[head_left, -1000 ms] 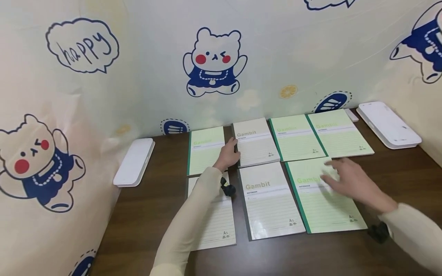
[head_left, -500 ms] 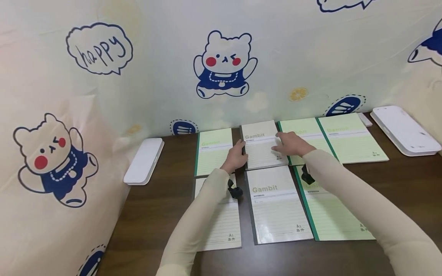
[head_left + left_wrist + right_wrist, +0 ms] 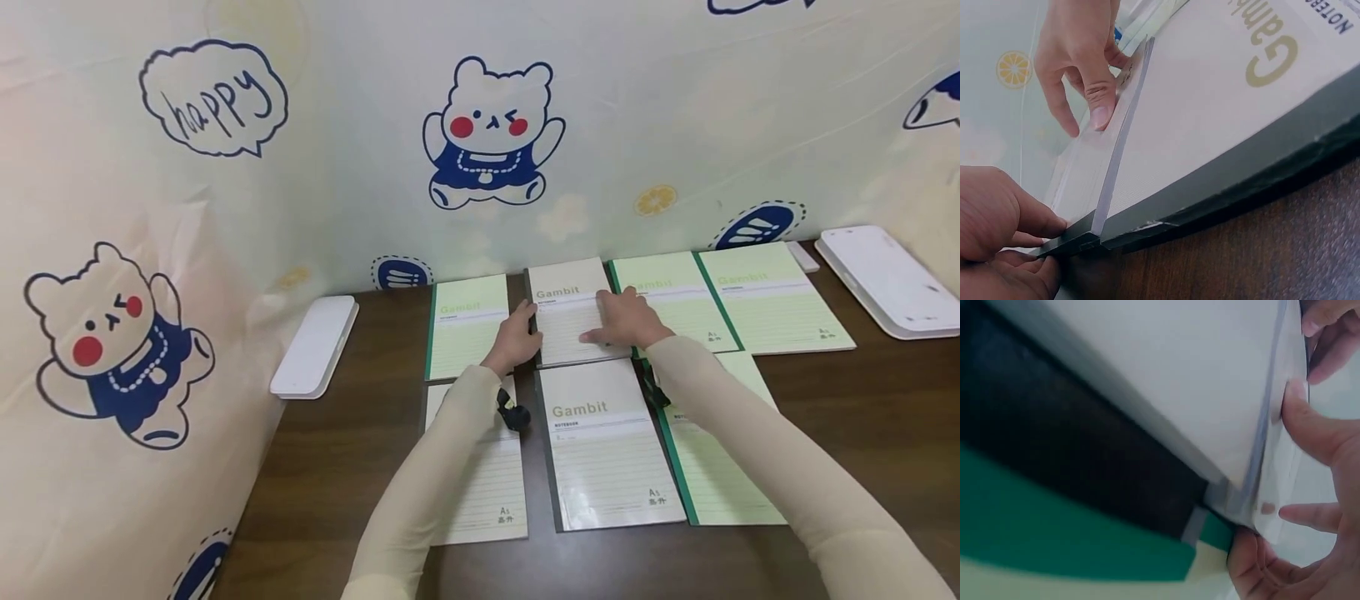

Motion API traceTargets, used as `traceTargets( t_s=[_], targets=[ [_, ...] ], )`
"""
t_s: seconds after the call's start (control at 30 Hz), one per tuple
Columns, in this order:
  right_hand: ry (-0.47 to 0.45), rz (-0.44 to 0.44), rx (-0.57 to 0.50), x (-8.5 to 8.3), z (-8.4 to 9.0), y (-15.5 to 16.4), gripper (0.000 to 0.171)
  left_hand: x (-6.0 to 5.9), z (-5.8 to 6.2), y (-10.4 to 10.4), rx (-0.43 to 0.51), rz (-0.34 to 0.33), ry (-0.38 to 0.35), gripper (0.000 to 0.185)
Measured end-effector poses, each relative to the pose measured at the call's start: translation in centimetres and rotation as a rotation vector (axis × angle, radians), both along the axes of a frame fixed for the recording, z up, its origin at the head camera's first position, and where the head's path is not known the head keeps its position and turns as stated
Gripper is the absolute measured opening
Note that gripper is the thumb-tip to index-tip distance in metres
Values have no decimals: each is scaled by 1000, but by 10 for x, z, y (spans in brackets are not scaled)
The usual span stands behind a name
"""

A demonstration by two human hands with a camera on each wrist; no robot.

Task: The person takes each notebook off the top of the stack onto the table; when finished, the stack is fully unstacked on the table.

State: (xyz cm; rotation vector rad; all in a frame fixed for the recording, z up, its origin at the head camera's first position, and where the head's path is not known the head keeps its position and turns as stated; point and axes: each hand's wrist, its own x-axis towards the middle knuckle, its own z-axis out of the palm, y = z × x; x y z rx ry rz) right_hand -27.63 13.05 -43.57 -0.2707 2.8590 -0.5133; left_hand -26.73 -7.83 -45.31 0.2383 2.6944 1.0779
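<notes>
A grey-spined Gambit notebook (image 3: pixel 558 333) lies in the back row, between both hands. My left hand (image 3: pixel 513 340) grips its left side; in the left wrist view, thumb and fingers (image 3: pixel 1050 275) pinch the dark spine near the corner. At the opposite side my right hand (image 3: pixel 628 321) holds the notebook's edge, its thumb on the cover. The right wrist view shows that thumb (image 3: pixel 1297 400) on the cover and curled fingers at the edge. Directly in front lies another grey-spined notebook (image 3: pixel 607 450), its top edge close to the held one.
Green-spined notebooks lie at back left (image 3: pixel 468 333), back right (image 3: pixel 675 279) and far right (image 3: pixel 780 308). Another green one (image 3: pixel 720 467) and a grey one (image 3: pixel 487 492) lie in front, partly under the sleeves. White cases flank them at left (image 3: pixel 315 346) and right (image 3: pixel 888 279) on the brown table (image 3: pixel 315 500).
My right hand has come left from above the front green notebook to the right side of the back grey notebook, its thumb now lower on the cover. My left hand keeps its place.
</notes>
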Motion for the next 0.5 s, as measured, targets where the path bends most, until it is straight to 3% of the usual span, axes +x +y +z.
traceTargets(
  t_s=[0.5],
  targets=[
    [-37,-71,-68,-3,-1,-1,91,1,0,1,3,17,10,58]
  ],
)
